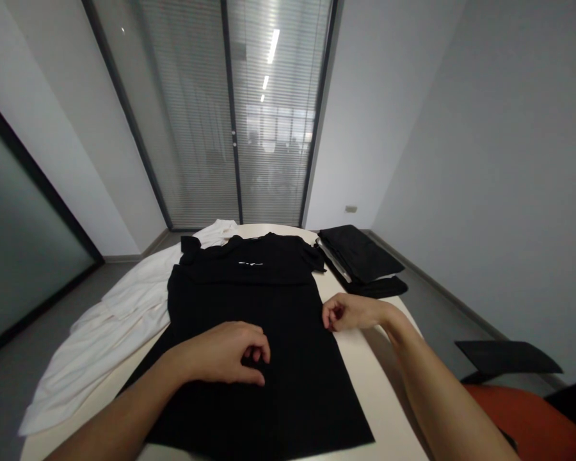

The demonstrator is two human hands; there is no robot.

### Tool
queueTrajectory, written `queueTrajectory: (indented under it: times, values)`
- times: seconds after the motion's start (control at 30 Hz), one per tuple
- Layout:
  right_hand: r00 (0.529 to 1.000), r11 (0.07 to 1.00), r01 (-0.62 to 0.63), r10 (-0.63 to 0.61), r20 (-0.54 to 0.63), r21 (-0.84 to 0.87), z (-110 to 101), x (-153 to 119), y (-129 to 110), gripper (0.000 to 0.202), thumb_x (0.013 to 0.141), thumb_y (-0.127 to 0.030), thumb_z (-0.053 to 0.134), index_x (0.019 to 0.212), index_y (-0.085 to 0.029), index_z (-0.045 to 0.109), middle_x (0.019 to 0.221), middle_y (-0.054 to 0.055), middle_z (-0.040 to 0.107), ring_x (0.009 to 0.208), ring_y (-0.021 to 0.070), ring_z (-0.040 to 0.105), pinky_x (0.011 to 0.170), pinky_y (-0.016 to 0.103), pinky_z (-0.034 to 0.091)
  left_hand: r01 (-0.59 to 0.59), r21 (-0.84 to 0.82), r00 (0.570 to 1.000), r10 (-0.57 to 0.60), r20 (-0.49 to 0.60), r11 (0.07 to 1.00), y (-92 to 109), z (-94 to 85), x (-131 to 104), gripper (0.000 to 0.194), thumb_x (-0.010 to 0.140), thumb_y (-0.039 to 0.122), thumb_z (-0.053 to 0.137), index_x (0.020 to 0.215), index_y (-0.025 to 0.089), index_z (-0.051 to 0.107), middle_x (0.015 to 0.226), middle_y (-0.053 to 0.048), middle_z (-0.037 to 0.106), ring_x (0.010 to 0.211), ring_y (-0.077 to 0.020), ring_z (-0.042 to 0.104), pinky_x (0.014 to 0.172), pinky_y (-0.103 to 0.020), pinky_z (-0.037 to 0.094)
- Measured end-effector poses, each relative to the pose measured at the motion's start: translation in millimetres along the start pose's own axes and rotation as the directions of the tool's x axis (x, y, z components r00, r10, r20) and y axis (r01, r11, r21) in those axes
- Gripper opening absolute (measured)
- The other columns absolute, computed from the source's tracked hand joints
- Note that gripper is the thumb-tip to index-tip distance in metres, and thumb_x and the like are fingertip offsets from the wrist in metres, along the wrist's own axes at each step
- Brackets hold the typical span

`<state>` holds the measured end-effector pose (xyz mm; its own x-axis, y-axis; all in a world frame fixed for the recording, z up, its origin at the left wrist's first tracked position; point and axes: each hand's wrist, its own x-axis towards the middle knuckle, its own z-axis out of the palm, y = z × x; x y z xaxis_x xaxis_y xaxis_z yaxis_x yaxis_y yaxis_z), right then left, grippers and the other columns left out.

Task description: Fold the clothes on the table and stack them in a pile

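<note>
A black T-shirt point(249, 301) with a small white chest print lies spread out over the table, collar at the far end and hem near me. Above its lower middle is my left hand point(225, 352), fingers bent and thumb apart, with nothing seen between them. At the shirt's right side edge, my right hand point(352, 312) has its fingers curled together, the tips on the cloth's border. The fold of cloth within those fingers is mostly hidden. The shirt's left sleeve point(191, 248) looks bunched up at the far left.
White cloth point(125, 314) lies along the table's left side and hangs past its edge. A stack of folded dark clothes point(360, 256) rests at the back right of the cream table point(365, 371). An orange-seated chair point(523, 416) stands at the right.
</note>
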<state>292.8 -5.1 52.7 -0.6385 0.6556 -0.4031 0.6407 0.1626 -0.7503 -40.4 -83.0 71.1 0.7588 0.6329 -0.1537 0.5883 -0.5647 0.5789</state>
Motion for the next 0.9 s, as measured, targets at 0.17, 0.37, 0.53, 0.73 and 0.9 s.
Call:
queueTrajectory:
  times: [0.17, 0.37, 0.53, 0.73, 0.9]
  values:
    - [0.997, 0.988, 0.066, -0.069, 0.016, 0.141, -6, -6, -1, 0.020, 0.063, -0.017, 0.059, 0.081, -0.014, 0.068, 0.065, -0.005, 0.055, 0.058, 0.0077, 0.045, 0.057, 0.020, 0.035, -0.207, 0.153, 0.976, 0.214, -0.033, 0.966, 39, 38.6, 12, 0.042, 0.078, 0.059, 0.073, 0.104, 0.027, 0.068, 0.101, -0.001, 0.070, 0.093, -0.0206, 0.064, 0.078, -0.032, 0.045]
    - [0.999, 0.981, 0.045, -0.048, 0.011, 0.189, -4, -2, 5, 0.027, 0.062, -0.020, 0.068, 0.088, -0.013, 0.070, 0.064, -0.005, 0.057, 0.057, 0.0078, 0.049, 0.058, 0.021, 0.039, -0.289, 0.357, 0.952, 0.307, 0.005, 0.888, 54, 70.5, 21, 0.035, 0.081, 0.053, 0.071, 0.101, 0.025, 0.064, 0.099, -0.002, 0.069, 0.084, -0.0200, 0.063, 0.065, -0.033, 0.043]
    - [1.000, 0.993, -0.007, 0.005, 0.022, 0.120, -2, 4, 12, 0.031, 0.064, -0.025, 0.073, 0.092, -0.013, 0.075, 0.062, -0.005, 0.058, 0.054, 0.0072, 0.049, 0.054, 0.020, 0.039, -0.318, 0.511, 0.933, 0.358, 0.022, 0.798, 67, 76.5, 24, 0.017, 0.089, 0.037, 0.065, 0.088, 0.021, 0.059, 0.088, 0.000, 0.067, 0.075, -0.0173, 0.062, 0.052, -0.032, 0.037]
    - [1.000, 0.997, -0.022, 0.022, -0.002, 0.073, -1, 5, 11, 0.024, 0.065, -0.019, 0.064, 0.085, -0.013, 0.074, 0.062, -0.004, 0.059, 0.052, 0.0062, 0.048, 0.049, 0.018, 0.039, -0.261, 0.487, 0.957, 0.291, 0.015, 0.834, 76, 69.7, 22, 0.011, 0.091, 0.032, 0.060, 0.086, 0.022, 0.060, 0.087, 0.003, 0.067, 0.072, -0.0163, 0.062, 0.054, -0.029, 0.040]
    - [1.000, 0.994, -0.014, 0.014, 0.006, 0.109, 0, 6, 14, 0.021, 0.065, -0.018, 0.065, 0.085, -0.013, 0.071, 0.068, -0.003, 0.064, 0.052, 0.0066, 0.051, 0.051, 0.019, 0.042, -0.236, 0.504, 0.958, 0.286, -0.023, 0.831, 81, 72.8, 25, 0.024, 0.090, 0.045, 0.062, 0.087, 0.022, 0.060, 0.085, 0.002, 0.067, 0.069, -0.0181, 0.063, 0.051, -0.029, 0.040]
